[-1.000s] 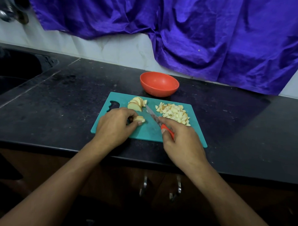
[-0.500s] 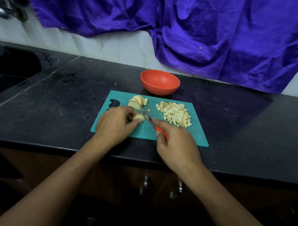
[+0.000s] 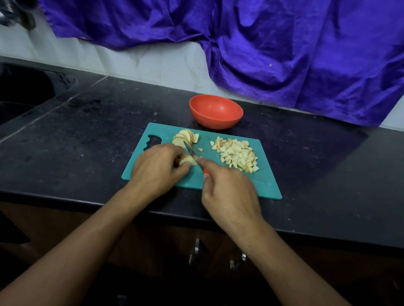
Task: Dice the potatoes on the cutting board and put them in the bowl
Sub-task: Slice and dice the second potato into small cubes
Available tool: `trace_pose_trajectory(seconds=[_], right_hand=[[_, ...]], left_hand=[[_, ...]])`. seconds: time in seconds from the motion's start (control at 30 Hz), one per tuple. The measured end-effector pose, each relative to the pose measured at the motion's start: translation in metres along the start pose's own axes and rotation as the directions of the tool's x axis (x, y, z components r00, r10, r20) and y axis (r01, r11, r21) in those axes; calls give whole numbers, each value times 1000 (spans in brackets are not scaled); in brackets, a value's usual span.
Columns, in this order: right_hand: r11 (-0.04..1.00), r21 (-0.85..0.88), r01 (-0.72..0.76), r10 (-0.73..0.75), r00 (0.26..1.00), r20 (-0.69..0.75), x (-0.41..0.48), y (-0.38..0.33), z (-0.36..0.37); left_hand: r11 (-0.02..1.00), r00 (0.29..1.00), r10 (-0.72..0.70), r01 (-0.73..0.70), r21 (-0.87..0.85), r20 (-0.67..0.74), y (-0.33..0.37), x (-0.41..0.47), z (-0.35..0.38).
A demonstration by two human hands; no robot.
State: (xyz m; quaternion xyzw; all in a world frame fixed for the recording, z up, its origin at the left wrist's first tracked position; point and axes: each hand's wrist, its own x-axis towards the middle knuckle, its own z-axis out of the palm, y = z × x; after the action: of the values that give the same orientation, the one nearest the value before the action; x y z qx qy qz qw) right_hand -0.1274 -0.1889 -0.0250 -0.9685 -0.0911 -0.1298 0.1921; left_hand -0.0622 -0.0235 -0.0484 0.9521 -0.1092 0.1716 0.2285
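Centre frame, cutting board (image 3: 264, 184): left hand (image 3: 157, 167) fingers (image 3: 171, 150) curled round potato slices (image 3: 186, 161); right hand (image 3: 229, 190) wraps knife (image 3: 192, 153) handle, blade on slices. Likely best: tips tucked back, straight downward cuts. Diced pile (image 3: 238, 155) right; bowl (image 3: 216, 112) above board.

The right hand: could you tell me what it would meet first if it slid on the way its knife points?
Most likely the stack of potato slices, just beyond the tip of the knife; how high the right hand holds it is unclear.
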Motion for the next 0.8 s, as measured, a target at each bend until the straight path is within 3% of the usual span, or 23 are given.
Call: trace_pose_trajectory(seconds=[0.4,0.6,0.8], right_hand=[[989,-128,77,-70,996,58,-22,16,-2],[993,87,-84,82,996,28,-14,25,-9],[997,59,-42,42,999,1,-6,7,-19]], left_hand=[[1000,1000,-13,13,-10,-14,1,-2,1],[992,1000,-26,28,-124,11,-2,-4,-2],[980,999,-28,22,-197,-31,-2,-8,-2]])
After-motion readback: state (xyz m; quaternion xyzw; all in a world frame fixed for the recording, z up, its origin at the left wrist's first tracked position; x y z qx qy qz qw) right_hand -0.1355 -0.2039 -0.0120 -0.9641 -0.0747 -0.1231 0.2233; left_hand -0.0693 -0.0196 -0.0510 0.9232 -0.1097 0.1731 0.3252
